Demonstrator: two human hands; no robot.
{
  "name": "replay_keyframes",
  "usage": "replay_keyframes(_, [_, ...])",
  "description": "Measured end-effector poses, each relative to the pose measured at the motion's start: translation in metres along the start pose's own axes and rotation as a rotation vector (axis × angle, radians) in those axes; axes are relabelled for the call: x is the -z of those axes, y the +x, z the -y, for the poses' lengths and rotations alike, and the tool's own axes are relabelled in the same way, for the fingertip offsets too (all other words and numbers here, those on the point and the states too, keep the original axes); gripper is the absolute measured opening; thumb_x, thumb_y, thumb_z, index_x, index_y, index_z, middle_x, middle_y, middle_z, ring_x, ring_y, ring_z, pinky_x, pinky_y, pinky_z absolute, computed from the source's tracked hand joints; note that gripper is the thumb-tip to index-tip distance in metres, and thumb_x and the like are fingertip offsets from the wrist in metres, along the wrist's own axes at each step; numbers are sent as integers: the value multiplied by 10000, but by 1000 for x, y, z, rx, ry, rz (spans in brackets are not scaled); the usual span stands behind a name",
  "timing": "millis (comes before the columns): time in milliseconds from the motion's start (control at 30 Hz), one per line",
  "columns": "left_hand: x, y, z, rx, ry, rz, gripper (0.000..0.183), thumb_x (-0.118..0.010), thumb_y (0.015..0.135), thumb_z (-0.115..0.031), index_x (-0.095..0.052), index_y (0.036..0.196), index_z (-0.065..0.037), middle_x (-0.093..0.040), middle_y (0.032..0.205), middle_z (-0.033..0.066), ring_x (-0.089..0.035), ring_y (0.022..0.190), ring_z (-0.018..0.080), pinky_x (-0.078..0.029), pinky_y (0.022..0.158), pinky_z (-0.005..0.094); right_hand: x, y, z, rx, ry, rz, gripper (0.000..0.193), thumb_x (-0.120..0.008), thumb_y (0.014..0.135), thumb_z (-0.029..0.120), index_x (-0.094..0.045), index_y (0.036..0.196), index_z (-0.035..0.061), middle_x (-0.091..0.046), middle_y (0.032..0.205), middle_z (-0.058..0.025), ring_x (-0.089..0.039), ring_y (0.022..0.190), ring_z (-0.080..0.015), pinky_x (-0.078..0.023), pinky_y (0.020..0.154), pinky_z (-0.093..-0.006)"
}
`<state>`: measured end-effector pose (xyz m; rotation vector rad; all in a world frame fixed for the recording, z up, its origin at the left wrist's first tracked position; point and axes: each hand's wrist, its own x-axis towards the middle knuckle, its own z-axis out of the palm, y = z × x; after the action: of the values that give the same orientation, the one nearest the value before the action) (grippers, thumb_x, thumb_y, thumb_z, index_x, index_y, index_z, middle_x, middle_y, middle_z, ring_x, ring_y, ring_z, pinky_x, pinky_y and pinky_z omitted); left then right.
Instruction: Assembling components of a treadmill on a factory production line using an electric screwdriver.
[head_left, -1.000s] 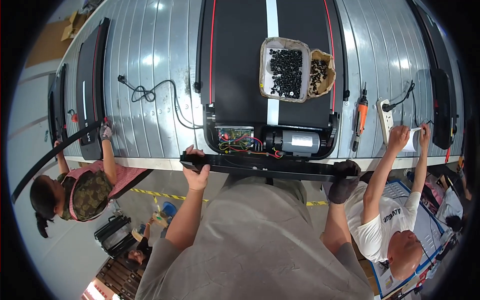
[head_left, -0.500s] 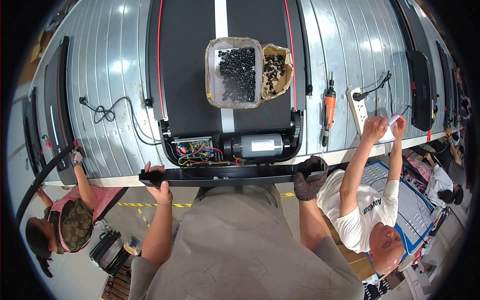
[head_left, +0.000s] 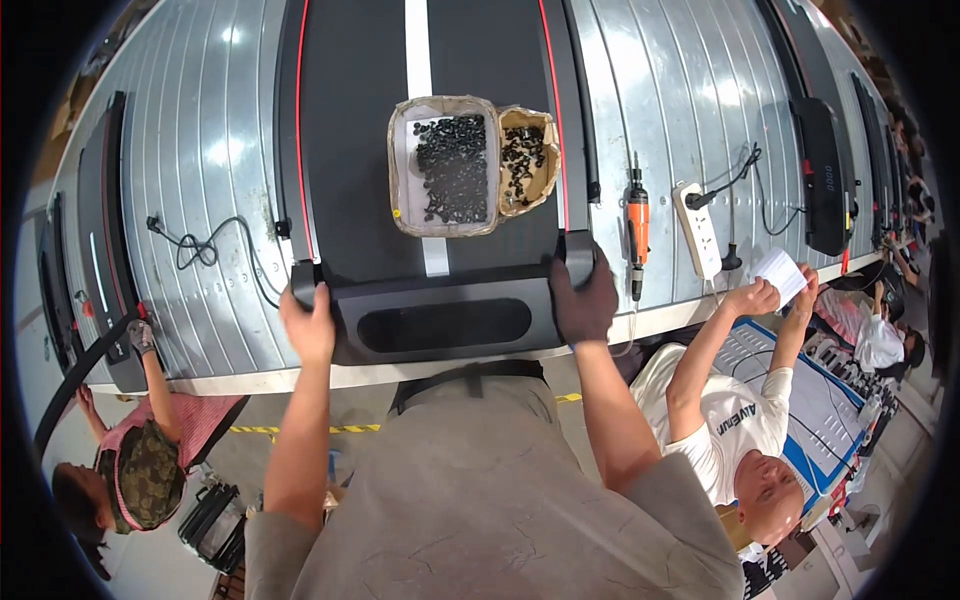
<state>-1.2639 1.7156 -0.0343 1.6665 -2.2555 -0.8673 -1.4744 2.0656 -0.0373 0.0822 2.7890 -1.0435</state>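
Note:
A black motor cover [head_left: 440, 294] with a dark oval panel lies over the near end of a treadmill [head_left: 350, 180], hiding the motor and wiring. My bare left hand [head_left: 308, 325] grips the cover's left end, thumb on top. My right hand [head_left: 587, 300], in a dark glove, clasps the right end, its fingers partly hidden. Up the belt from the cover stand a lined box [head_left: 397, 170] of small black parts and a smaller paper-lined box [head_left: 546, 180] with more of them.
An orange power screwdriver [head_left: 638, 225] and a white power strip [head_left: 697, 230] lie on the metal bench to the right. A black cord [head_left: 200, 242] curls at left. One co-worker holds a white paper [head_left: 779, 275] at right; another stands at left by another treadmill.
The cover has moved up from the bench edge and turned over onto the treadmill end. The open motor bay is now covered. Both hands went forward with it.

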Motion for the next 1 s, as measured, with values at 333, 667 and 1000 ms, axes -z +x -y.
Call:
replay_keyframes(333, [6,7,-6,58,248,137,645,-683,869,-572,-623,1116,20,-719,1010,316,-681,997,504,-527,889,533,12,3,36,-302,-402,250,764,-600,894,685,-544,1238,6,-716,1138,-279,-692,1094,-446,-530,964,-504])
replay_keyframes(667, [-3,55,13,139,-214,421,675,-774,858,-508,-690,1232,48,-744,1047,128,-685,932,250,-522,897,385,21,22,45,-204,-370,305,738,-587,907,627,-557,1292,-3,-711,1189,-269,-682,1140,-428,-516,1001,-490])
replay_keyframes(1000, [-5,1,25,42,-165,246,488,-767,906,-394,-709,1099,50,-755,997,204,-713,902,318,-544,856,395,38,20,32,-188,-442,355,698,-572,927,647,-552,1180,-3,-723,1054,-256,-714,1016,-413,-541,913,-495])
